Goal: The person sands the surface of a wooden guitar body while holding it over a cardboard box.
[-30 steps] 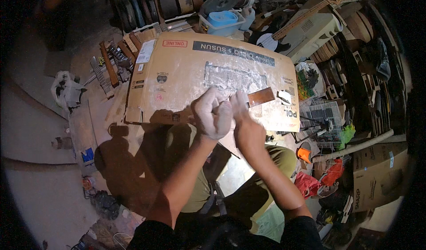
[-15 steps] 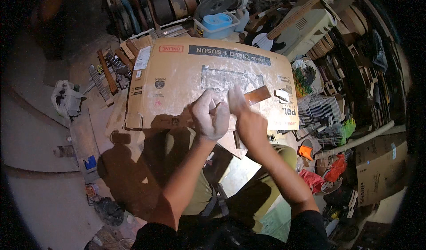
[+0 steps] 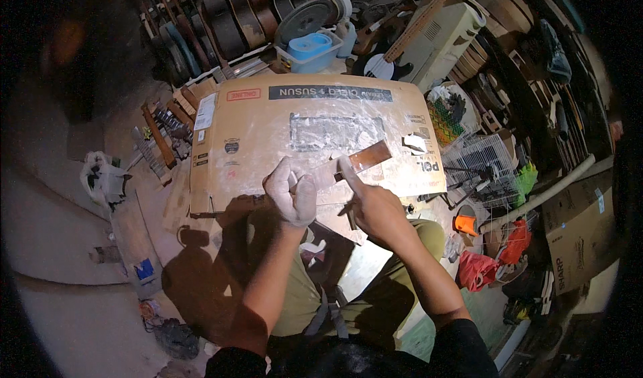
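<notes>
My left hand, coated in pale dust, is closed around one end of a flat brown strip, which looks like wood. The strip slants up to the right above a cardboard box, its far end glossy and its part near my left hand pale and dusty. My right hand is at the strip's middle, the index finger stretched along it and the other fingers curled under. Whether those curled fingers pinch anything besides the strip is hidden. The flattened cardboard box, dusted white, lies in front of my knees.
Guitar bodies stand in a row at the back. Beside them is a clear tub with a blue container. A wire rack, an orange object and another carton are on the right. Wooden necks lie left.
My right hand, blurred over the strip before, has drawn back and slowed, uncovering the strip's pale middle. Both hands and the strip sit slightly lower and further left in view; the whole view has shifted.
</notes>
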A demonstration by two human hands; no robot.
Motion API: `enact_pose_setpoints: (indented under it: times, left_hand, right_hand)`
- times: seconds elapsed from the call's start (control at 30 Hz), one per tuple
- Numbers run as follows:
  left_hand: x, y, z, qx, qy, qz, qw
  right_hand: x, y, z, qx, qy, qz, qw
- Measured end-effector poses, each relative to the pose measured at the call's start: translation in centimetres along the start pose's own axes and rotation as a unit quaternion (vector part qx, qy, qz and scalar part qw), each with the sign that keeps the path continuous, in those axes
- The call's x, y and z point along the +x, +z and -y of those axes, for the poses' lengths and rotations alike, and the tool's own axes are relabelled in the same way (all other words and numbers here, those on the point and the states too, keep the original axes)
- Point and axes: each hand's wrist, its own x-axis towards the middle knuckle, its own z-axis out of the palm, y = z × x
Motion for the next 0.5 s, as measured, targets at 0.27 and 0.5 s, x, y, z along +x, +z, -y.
enact_pose_setpoints:
  times: [0.27, 0.5]
  left_hand:
    - [1.0, 1.0, -2.7, -0.039, -0.097, -0.009, 0.995]
    - [0.7, 0.8, -2.6, -0.032, -0.087, -0.016, 0.996]
  right_hand:
    - [-1.0, 1.8, -0.3, -0.042, -0.041, 0.039, 0.997]
    - [-2.7, 0.3, -0.2, -0.022, -0.059, -0.002, 0.998]
